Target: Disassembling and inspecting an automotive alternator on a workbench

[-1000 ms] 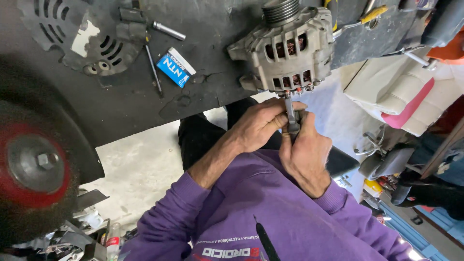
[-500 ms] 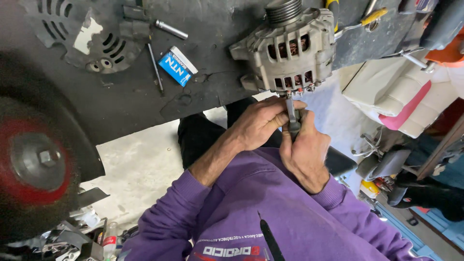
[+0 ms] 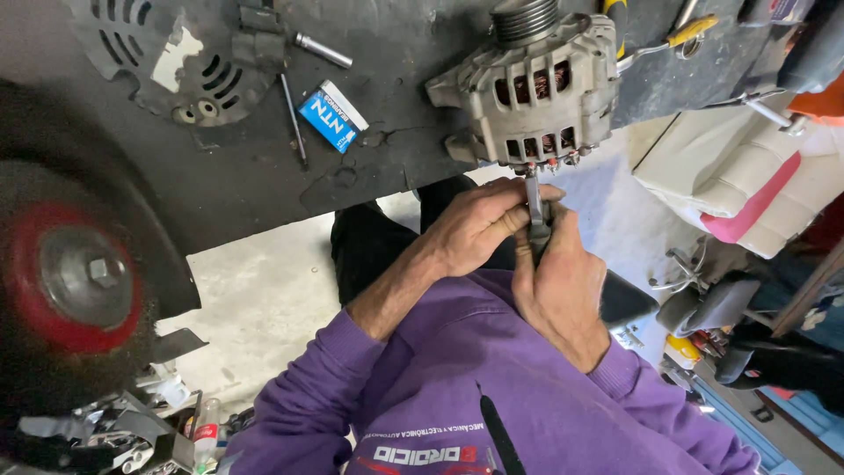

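Observation:
A grey alternator [image 3: 536, 88] with a grooved pulley stands at the front edge of a dark workbench [image 3: 387, 176]. A slim metal wrench [image 3: 534, 204] points up at the studs on the alternator's near face. My left hand [image 3: 479, 227] comes in from the left, its fingers wrapped round the wrench shaft. My right hand [image 3: 556, 281] grips the wrench's lower end from below. The two hands touch each other. The tool's handle is hidden inside them. My purple sleeves fill the bottom of the view.
On the bench lie a black slotted cover [image 3: 167, 62], a small blue and white box [image 3: 332, 116], a thin rod [image 3: 293, 119] and a short metal pin [image 3: 323, 50]. A red-hubbed wheel [image 3: 83, 281] sits at left. White and pink cushions [image 3: 747, 185] are at right.
Both hands stay on the wrench at the alternator's edge. The view has shifted only slightly.

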